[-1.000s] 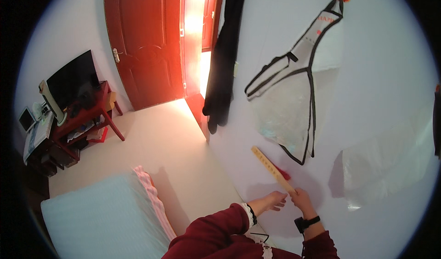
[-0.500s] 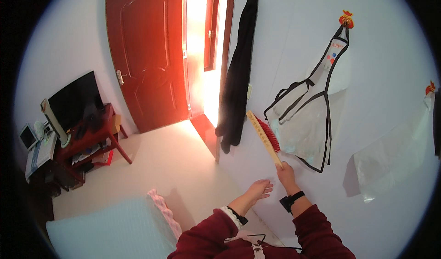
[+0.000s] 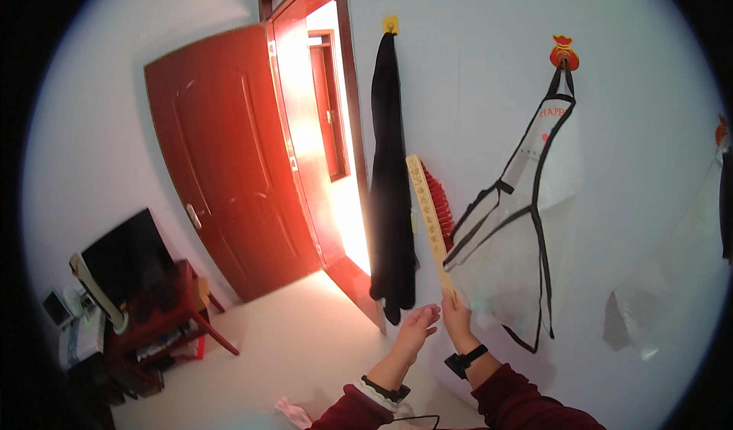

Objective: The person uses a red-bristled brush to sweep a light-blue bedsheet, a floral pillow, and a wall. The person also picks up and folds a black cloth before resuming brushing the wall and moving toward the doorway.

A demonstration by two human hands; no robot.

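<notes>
My right hand (image 3: pixel 457 320) grips the lower end of a long wooden brush (image 3: pixel 428 215) with red bristles. The brush stands nearly upright, bristles turned to the right. Close to its left, my left hand (image 3: pixel 418 328) is open with nothing in it, fingers stretched toward the handle's base. Left of the brush a long black garment (image 3: pixel 392 178) hangs from a yellow hook (image 3: pixel 390 24). To the right, a pale translucent apron (image 3: pixel 504 277) with black trim hangs on a red and gold hook (image 3: pixel 563 53); its left edge is beside the bristles.
A red door (image 3: pixel 229 170) stands ajar at the left, with bright light in the doorway. Below it, a red desk (image 3: pixel 187 308) carries a dark monitor (image 3: pixel 130 254) and a white lamp (image 3: pixel 99 293). Another translucent sheet (image 3: pixel 672 270) hangs on the right wall.
The view has tilted upward, so the door and desk sit lower. The brush has swung more upright, and my left hand is now nearer the right one.
</notes>
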